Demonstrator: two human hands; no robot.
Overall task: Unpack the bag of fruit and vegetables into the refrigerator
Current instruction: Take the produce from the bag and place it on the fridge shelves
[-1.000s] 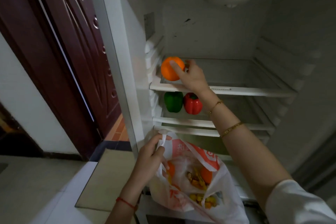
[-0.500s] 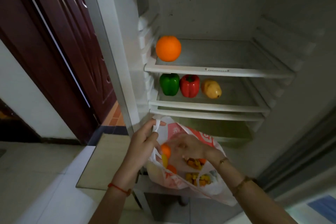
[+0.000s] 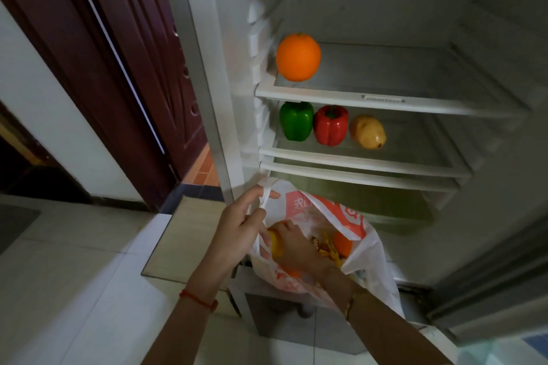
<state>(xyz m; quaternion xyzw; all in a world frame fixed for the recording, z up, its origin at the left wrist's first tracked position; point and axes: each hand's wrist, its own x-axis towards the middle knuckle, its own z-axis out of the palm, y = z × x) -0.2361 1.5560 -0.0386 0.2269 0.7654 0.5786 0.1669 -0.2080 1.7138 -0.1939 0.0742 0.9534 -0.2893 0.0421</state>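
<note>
Unpacking is partly done: four items shelved, more left in the bag.
Orange (image 3: 298,57) sits on the top shelf (image 3: 385,98) at 12 o'clock; green pepper (image 3: 296,121), red pepper (image 3: 330,125) and potato (image 3: 367,131) line the shelf below. Left hand (image 3: 237,234) pinches the white-and-orange plastic bag (image 3: 323,210) at 6 o'clock; right hand (image 3: 296,249), inside it, closes its grip on a yellow-orange fruit (image 3: 275,241).

Bag (image 3: 364,258): white and orange plastic, open, below the shelves, produce inside.
Top shelf (image 3: 385,99): orange (image 3: 298,57) at left.
Second shelf (image 3: 355,161): green pepper (image 3: 296,121), red pepper (image 3: 330,125), potato (image 3: 367,131) in a row.
</note>
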